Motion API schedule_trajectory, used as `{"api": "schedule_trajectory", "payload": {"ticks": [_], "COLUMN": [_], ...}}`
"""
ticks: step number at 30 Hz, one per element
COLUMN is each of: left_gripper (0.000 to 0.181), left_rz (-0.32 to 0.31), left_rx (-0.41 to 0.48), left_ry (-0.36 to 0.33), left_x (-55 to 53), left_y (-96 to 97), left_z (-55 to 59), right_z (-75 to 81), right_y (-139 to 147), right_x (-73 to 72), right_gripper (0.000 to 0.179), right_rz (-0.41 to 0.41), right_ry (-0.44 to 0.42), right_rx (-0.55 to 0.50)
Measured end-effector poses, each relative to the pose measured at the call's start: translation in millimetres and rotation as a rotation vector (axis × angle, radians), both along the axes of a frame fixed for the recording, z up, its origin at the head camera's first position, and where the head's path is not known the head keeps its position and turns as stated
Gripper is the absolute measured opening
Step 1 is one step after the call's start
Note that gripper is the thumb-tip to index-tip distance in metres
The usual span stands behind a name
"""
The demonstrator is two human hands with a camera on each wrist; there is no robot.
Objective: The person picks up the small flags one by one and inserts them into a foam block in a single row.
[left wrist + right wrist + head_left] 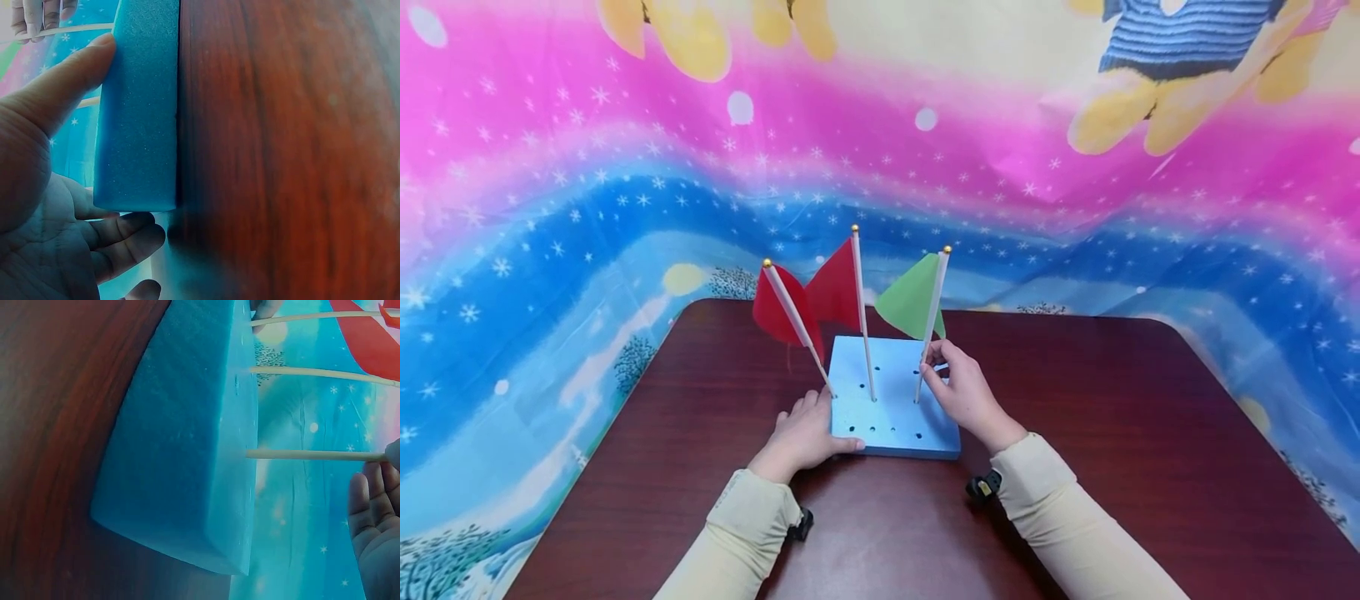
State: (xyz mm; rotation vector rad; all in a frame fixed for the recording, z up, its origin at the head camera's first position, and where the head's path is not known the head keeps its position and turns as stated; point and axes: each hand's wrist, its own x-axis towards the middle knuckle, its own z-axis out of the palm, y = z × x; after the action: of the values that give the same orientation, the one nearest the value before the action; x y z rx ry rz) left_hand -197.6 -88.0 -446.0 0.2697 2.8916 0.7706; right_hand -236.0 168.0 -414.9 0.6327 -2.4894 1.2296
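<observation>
A light blue foam block [898, 414] with several small holes lies on the table. My left hand [802, 432] holds its near left corner: the thumb lies on the near top edge, the fingers against the left side. With thumb and fingertips, my right hand [967, 389] pinches the stick of a green flag [912, 298], whose lower end meets a hole on the right of the block. One red flag [835, 287] stands nearly upright in the middle; another red flag [778, 308] leans left at the left edge. In the right wrist view the green flag's stick [312, 454] reaches the block's top.
The dark red-brown wooden table [1112, 417] has a rounded far right corner. Behind it hangs a colourful cloth [880, 175] with snowflakes and cartoon figures. A small black device [983, 487] sits at the right cuff, another black device [801, 525] at the left.
</observation>
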Motion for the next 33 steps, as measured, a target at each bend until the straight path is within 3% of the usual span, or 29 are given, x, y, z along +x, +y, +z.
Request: {"api": "schedule_trajectory", "payload": {"ticks": [10,18,33], "left_gripper": [0.108,0.106,0.107], "left_rz": [0.003,-0.003,-0.005], "left_rx": [-0.001,-0.007,0.031], "left_ry": [-0.003,-0.005,-0.006], "left_x": [0.4,-0.6,0.5], "left_y": [-0.9,-0.6,-1.7], "left_z": [-4.4,-2.0,-1.5], "right_z": [-4.5,-7.0,-8.3], "right_y": [2.3,9.4,19.1], "right_x": [2.3,1.4,7.2], "right_gripper": [0.013,0.018,0.022], "right_rz": [-0.004,-0.019,-0.015], "right_ry": [-0.059,-0.036,-0.101], "right_rx": [0.0,0.002,0.018]}}
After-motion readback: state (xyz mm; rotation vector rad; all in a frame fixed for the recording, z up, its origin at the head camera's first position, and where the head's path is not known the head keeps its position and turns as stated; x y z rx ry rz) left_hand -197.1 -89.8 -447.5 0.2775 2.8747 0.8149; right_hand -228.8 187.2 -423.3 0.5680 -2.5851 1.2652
